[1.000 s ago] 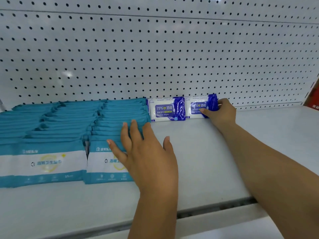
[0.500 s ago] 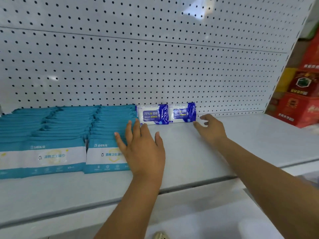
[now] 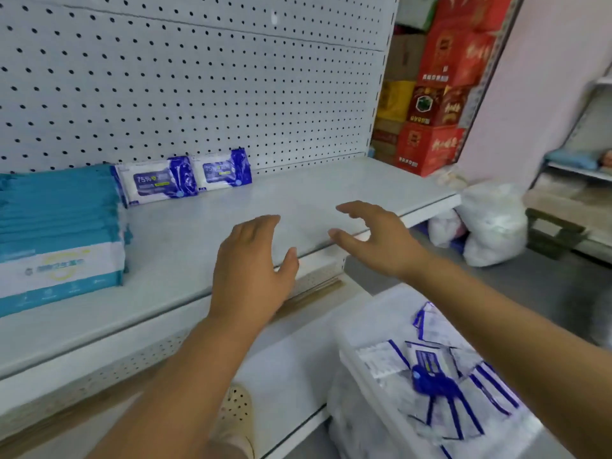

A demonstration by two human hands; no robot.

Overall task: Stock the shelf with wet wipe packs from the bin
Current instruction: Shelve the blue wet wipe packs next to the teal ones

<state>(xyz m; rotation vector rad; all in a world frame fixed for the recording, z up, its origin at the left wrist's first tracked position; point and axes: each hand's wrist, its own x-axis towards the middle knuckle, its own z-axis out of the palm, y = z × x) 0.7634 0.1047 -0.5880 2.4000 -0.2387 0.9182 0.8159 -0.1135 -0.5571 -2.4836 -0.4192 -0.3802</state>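
Wet wipe packs, blue-and-white, lie loose in the clear plastic bin at lower right, below the shelf. Two shelved packs stand on edge against the pegboard, just beside the teal pack stacks. Left hand and right hand hover over the shelf's front lip, fingers relaxed and spread, nothing held. I judge the packs to be light, soft, slick-filmed pouches, likely to sag if lifted by a corner. I'd pinch one across the middle, thumb on one face, fingers on the other.
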